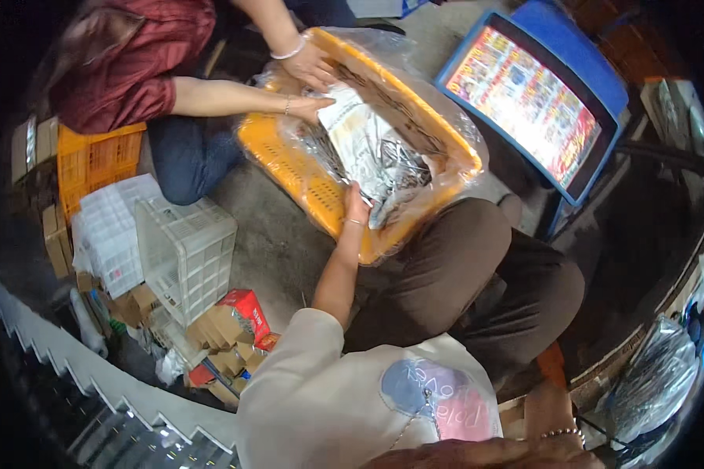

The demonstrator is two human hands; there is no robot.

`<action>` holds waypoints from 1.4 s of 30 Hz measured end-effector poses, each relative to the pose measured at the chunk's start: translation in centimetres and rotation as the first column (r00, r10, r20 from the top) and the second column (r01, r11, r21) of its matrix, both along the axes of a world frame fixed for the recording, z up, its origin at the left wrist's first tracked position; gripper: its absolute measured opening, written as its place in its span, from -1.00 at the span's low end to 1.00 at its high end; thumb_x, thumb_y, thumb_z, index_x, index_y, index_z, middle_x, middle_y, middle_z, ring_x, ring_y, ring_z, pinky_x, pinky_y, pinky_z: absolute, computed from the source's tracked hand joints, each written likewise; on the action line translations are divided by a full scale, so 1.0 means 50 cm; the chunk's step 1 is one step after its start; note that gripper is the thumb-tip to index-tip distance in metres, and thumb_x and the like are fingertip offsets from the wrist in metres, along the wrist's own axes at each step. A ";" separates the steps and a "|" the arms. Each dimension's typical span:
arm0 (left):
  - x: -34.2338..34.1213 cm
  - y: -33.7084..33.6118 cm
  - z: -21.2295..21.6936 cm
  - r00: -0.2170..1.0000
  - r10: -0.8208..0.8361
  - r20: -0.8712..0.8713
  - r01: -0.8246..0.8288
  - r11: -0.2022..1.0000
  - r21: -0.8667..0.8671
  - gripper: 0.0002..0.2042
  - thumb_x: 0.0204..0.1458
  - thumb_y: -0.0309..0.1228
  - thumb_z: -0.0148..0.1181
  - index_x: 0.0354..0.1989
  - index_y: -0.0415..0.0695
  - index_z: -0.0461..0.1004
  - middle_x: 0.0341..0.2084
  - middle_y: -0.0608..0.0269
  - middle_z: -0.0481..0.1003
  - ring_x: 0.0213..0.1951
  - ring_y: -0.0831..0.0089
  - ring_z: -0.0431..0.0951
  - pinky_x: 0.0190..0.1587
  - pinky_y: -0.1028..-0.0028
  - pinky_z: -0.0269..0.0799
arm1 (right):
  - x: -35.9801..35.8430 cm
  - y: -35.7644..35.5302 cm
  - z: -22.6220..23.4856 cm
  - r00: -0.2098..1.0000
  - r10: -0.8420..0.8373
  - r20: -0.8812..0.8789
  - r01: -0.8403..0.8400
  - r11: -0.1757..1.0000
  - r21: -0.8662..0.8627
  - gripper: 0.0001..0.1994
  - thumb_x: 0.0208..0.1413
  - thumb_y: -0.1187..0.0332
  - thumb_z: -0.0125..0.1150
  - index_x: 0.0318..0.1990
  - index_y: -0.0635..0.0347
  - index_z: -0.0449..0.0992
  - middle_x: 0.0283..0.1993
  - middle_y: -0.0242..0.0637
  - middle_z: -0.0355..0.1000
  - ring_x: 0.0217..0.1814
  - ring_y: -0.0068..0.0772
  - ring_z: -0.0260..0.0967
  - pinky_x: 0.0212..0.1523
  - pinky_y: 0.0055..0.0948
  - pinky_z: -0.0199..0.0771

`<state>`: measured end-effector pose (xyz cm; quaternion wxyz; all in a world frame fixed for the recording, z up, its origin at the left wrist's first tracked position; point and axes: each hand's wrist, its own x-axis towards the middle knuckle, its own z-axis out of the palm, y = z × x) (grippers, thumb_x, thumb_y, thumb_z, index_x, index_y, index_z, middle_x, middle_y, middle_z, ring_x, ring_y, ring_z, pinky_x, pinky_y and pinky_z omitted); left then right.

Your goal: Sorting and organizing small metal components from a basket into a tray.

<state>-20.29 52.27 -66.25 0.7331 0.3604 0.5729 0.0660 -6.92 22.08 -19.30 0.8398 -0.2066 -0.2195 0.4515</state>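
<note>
My left hand (pixel 357 208) reaches into a yellow plastic basket (pixel 309 181), its fingers closed at the lower end of a crumpled white bag (pixel 357 129). Dark, shiny metal pieces (pixel 405 166) lie beside the bag, too tangled to name singly. Clear plastic film (pixel 438 94) lines the basket and hangs over its rim. Another person's two hands, one (pixel 311 108) touching the bag's upper end, come in from the far left. My right hand (pixel 524 452) is close up at the lower edge, below a beaded bracelet; its fingers cannot be made out.
A lit screen in a blue frame (pixel 477 102) stands at the far right. White crates (pixel 186 258), an orange crate (pixel 102 160) and small cardboard boxes (pixel 220 328) are on the left. Plastic-wrapped goods (pixel 657 375) sit at the right. My bent knees (pixel 465 234) adjoin the basket.
</note>
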 end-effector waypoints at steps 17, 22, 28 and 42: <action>-0.006 -0.068 0.092 0.953 -0.271 -0.135 0.285 0.953 0.100 -0.82 -0.03 -0.42 -0.13 -0.64 -0.12 0.28 -0.77 0.30 0.30 -0.78 0.49 0.28 -0.77 0.46 0.21 | -0.040 -0.087 0.094 0.954 -0.105 0.282 0.008 0.945 0.326 -0.63 0.04 0.26 0.04 -0.03 0.27 0.37 -0.13 -0.16 0.38 -0.10 -0.24 0.36 -0.05 -0.10 0.34; 0.003 -0.099 0.078 0.993 -0.097 -0.063 0.106 0.983 0.147 -0.94 -0.01 -0.47 -0.13 -0.49 -0.09 0.22 -0.78 0.35 0.22 -0.80 0.52 0.22 -0.78 0.51 0.13 | -0.032 -0.147 0.032 0.888 -0.406 0.218 0.388 0.914 0.122 -0.60 0.04 0.26 0.02 0.00 0.31 0.33 -0.21 -0.14 0.38 -0.20 -0.23 0.37 -0.14 -0.14 0.38; -0.020 -0.129 0.103 0.996 0.052 0.075 -0.047 0.997 -0.065 -0.85 0.03 -0.39 -0.16 -0.57 -0.06 0.22 -0.77 0.34 0.22 -0.76 0.53 0.21 -0.73 0.51 0.10 | 0.073 -0.084 -0.153 0.845 -0.493 0.210 0.497 0.576 -0.649 -0.54 0.13 0.29 0.03 0.06 0.52 0.25 -0.28 -0.18 0.37 -0.18 -0.39 0.36 -0.09 -0.42 0.37; 0.102 -0.118 -0.168 0.420 -0.325 -0.847 0.723 0.684 0.096 -0.32 -0.24 0.14 0.16 -0.18 -0.31 0.42 -0.21 -0.09 0.36 -0.14 0.14 0.41 -0.23 0.20 0.36 | 0.128 -0.037 -0.285 0.883 -0.432 0.186 0.372 0.398 -0.839 -0.71 0.15 0.39 0.01 -0.02 0.34 0.40 -0.26 -0.36 0.42 -0.22 -0.58 0.33 -0.12 -0.60 0.30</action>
